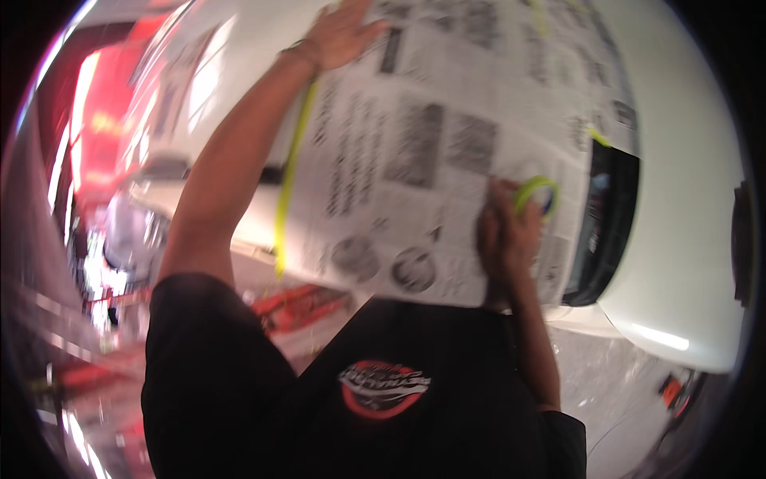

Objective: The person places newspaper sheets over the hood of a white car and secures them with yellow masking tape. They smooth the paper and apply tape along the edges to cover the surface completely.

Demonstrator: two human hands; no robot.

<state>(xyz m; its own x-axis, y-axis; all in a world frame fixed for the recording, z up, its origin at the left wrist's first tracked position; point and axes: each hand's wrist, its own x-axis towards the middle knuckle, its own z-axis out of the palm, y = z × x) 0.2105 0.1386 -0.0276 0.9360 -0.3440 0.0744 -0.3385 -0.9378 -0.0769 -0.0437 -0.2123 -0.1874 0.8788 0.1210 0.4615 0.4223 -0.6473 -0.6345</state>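
Observation:
A large sheet of newspaper [467,215] covers part of a white car body in front of me, with a strip of yellow-green masking tape [293,184] along its left edge. My left hand [341,38] lies on the paper's upper left edge, fingers spread and holding nothing. My right hand [511,231] is over the lower right part of the paper, its fingers closed on a roll of yellow-green masking tape [522,191]. Motion blurs the right fingers, and whether that hand presses on the paper I cannot tell.
To the right of the paper is a dark glass strip [606,227], then a smooth white car panel [682,199]. Red equipment [299,310] stands low at the left. An orange object [674,391] lies on the grey floor [594,383] at the lower right.

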